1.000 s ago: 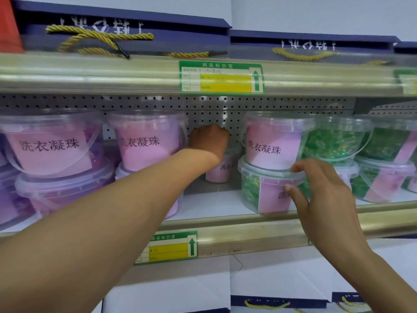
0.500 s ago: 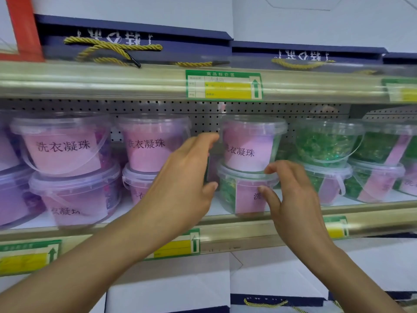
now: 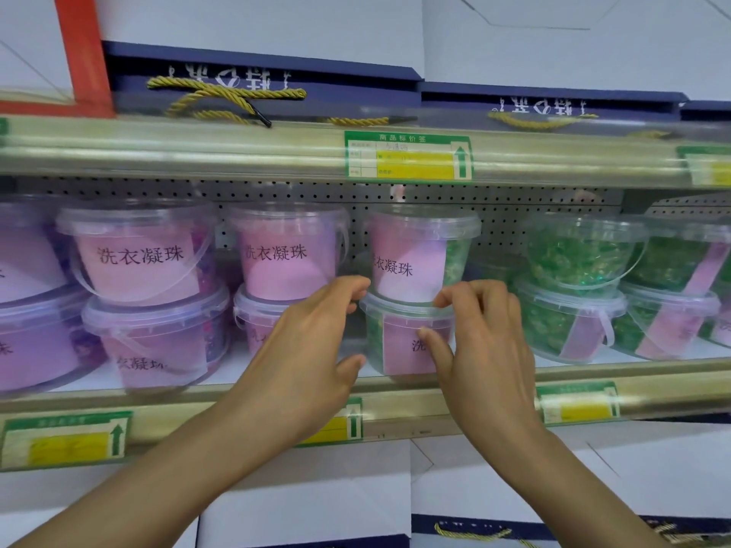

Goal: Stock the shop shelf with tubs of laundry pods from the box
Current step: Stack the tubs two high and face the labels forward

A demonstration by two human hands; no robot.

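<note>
On the middle shelf (image 3: pixel 395 393), a metal ledge with a pale gold front rail and a grey pegboard back, clear plastic tubs stand stacked two high. Far left, two wide tubs (image 3: pixel 35 302) hold purple pods behind pink labels, partly cut off by the frame. Next, a purple stack (image 3: pixel 146 294): round, lidded, with thin clear bail handles; the upper pink label reads 洗衣凝珠, the lower one shows only part of that text. A pink stack (image 3: pixel 283 251) follows, same wording on the upper tub; the lower tub is partly hidden by the left hand (image 3: pixel 304 350).

The left hand has its fingers bent toward the left edge of the centre lower tub (image 3: pixel 399 342), thumb low near its base; whether it actually grips cannot be told. The centre tubs hold green pods behind pink labels. The upper tub (image 3: pixel 419 255) sits slightly tilted on the lower tub's lid and reads 洗衣凝珠; the lower label shows only 洗. The right hand (image 3: pixel 482 350) is curled round the right side of the lower tub, fingertips at the lid rim, thumb pressed on the label.

Right of centre, two green stacks (image 3: pixel 577 286) stand with labels turned sideways, text unreadable.

Green and yellow price tags (image 3: pixel 407 158) sit in both shelf rails, headed 商品标价签. Above, dark blue bags (image 3: pixel 261 89) with gold rope handles lie inverted.
</note>
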